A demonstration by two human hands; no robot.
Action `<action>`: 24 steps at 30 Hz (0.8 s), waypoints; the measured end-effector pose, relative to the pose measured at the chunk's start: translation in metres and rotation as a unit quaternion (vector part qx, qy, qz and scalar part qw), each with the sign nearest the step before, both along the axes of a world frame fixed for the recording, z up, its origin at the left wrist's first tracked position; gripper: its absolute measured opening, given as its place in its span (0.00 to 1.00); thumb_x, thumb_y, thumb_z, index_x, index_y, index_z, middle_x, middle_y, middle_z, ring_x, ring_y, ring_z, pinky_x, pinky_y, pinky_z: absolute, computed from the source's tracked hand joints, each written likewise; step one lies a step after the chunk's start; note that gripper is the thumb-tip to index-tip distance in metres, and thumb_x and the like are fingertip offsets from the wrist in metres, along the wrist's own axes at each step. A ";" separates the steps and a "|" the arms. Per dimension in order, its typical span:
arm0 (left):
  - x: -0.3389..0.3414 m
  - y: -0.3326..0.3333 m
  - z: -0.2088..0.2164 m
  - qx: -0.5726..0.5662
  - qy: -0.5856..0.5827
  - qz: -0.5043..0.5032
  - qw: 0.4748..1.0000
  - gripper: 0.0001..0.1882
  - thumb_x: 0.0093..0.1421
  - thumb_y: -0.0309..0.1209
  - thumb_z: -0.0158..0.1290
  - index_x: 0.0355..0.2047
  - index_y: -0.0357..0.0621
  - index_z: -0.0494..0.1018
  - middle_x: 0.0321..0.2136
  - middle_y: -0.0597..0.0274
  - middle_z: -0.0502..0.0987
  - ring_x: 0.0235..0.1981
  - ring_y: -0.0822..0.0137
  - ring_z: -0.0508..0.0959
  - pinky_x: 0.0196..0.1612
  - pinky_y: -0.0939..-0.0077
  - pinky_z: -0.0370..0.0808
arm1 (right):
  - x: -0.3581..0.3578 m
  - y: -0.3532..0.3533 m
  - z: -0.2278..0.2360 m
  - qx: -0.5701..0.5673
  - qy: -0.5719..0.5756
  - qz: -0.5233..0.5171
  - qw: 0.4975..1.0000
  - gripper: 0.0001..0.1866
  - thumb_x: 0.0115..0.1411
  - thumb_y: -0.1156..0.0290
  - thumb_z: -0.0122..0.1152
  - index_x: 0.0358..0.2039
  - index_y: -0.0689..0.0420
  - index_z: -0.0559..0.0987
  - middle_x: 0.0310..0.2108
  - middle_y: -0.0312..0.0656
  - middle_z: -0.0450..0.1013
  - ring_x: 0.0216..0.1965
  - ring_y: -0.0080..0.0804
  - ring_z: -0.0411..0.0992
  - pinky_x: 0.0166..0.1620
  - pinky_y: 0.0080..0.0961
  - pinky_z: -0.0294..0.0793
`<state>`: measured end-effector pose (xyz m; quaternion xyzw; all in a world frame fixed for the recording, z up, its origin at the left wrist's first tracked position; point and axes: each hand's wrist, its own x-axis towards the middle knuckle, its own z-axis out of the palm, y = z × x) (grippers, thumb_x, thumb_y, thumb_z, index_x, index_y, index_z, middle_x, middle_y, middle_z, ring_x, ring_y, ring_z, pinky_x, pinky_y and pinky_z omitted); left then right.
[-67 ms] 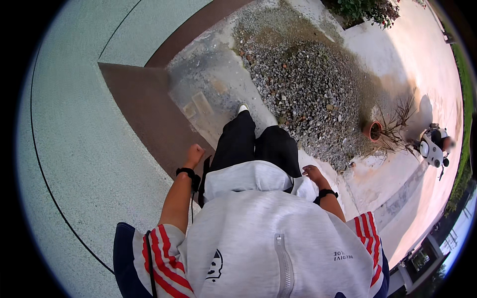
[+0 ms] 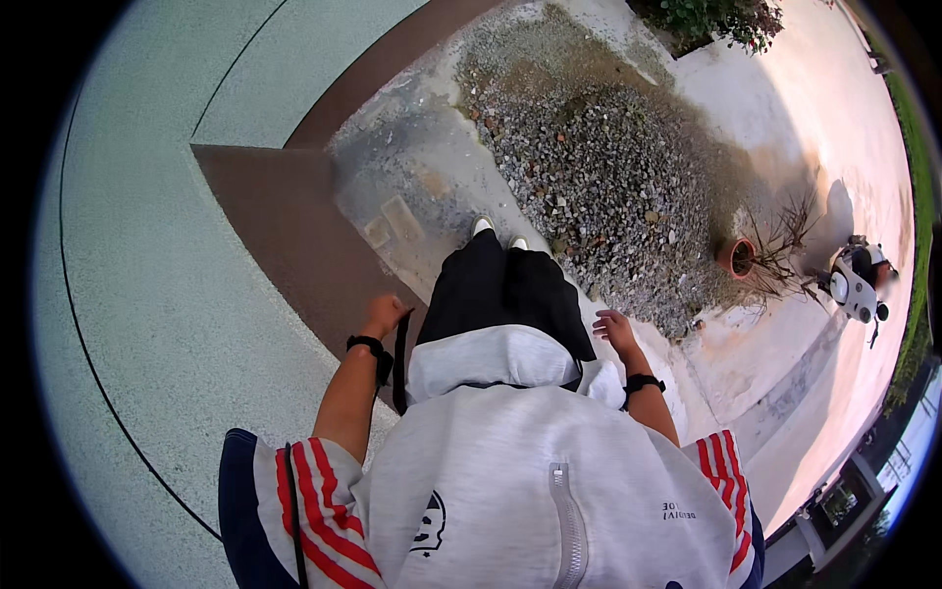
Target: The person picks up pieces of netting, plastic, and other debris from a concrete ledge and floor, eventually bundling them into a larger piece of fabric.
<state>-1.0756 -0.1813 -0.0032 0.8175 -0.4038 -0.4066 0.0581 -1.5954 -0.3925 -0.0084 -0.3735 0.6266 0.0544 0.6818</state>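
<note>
My left hand (image 2: 385, 316) hangs beside my left thigh with its fingers curled closed, and I see nothing in it. Next to it a black strap (image 2: 400, 358) dangles, its upper end close to the fingertips. Hanging near my right hip is my right hand (image 2: 614, 331), fingers loose and a little apart, holding nothing. The hem of my light grey shirt (image 2: 491, 353) and my black trousers (image 2: 505, 294) lie between the hands. Each wrist wears a black band. Both white shoe tips (image 2: 482, 226) show on the concrete ahead.
A gravel heap (image 2: 608, 187) lies ahead to the right. Beyond it stand a potted plant (image 2: 736, 257) and a white scooter (image 2: 854, 285). On the left, a brown-edged step (image 2: 285, 216) borders pale speckled paving (image 2: 157, 294). A leafy bush (image 2: 716, 20) grows at the far right.
Both shoe tips now show, where only the left one did before. My left hand has dropped slightly, and my right hand has risen slightly with its fingers more extended.
</note>
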 end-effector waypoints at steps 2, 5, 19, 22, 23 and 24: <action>0.019 -0.015 0.002 0.069 0.026 -0.016 0.997 0.17 0.49 0.41 0.56 0.20 0.36 0.76 0.19 0.49 0.77 0.22 0.58 0.77 0.28 0.61 0.71 | 0.037 -0.024 0.003 -0.020 -0.018 -0.020 0.999 0.16 0.61 0.67 0.44 0.47 0.56 0.74 0.33 0.39 0.77 0.32 0.27 0.76 0.35 0.23 0.71; 0.070 -0.058 -0.016 0.113 0.056 0.048 0.991 0.18 0.52 0.42 0.57 0.23 0.36 0.78 0.23 0.47 0.78 0.25 0.56 0.78 0.31 0.60 0.72 | 0.061 -0.066 -0.047 -0.063 -0.022 0.070 0.995 0.15 0.60 0.70 0.46 0.45 0.59 0.75 0.31 0.38 0.76 0.31 0.26 0.75 0.30 0.21 0.70; 0.467 -0.308 -0.085 0.099 0.050 -0.101 0.989 0.20 0.57 0.42 0.53 0.18 0.36 0.75 0.18 0.54 0.77 0.22 0.60 0.77 0.28 0.65 0.71 | 0.346 -0.172 -0.043 0.035 0.144 -0.196 0.969 0.15 0.61 0.65 0.46 0.45 0.55 0.75 0.31 0.38 0.76 0.28 0.26 0.75 0.28 0.22 0.68; 0.541 -0.374 -0.058 0.043 0.033 -0.005 0.998 0.17 0.56 0.37 0.54 0.15 0.40 0.72 0.14 0.61 0.74 0.18 0.68 0.74 0.25 0.70 0.69 | 0.454 -0.201 -0.016 0.070 0.054 -0.097 0.991 0.16 0.62 0.66 0.45 0.47 0.55 0.75 0.34 0.38 0.76 0.32 0.27 0.75 0.33 0.25 0.70; 0.561 -0.395 -0.047 0.055 0.034 -0.004 0.998 0.16 0.56 0.36 0.54 0.16 0.40 0.72 0.14 0.62 0.74 0.19 0.69 0.74 0.25 0.70 0.69 | 0.479 -0.215 -0.004 0.067 0.018 -0.062 0.996 0.16 0.62 0.66 0.45 0.47 0.55 0.75 0.34 0.38 0.76 0.33 0.27 0.75 0.34 0.26 0.70; 0.576 -0.413 -0.042 0.062 0.035 -0.007 0.997 0.15 0.56 0.36 0.54 0.16 0.40 0.73 0.15 0.62 0.74 0.19 0.69 0.74 0.25 0.71 0.69 | 0.497 -0.228 0.004 0.046 0.008 -0.099 0.994 0.16 0.62 0.67 0.45 0.47 0.55 0.75 0.35 0.38 0.76 0.33 0.27 0.75 0.35 0.26 0.70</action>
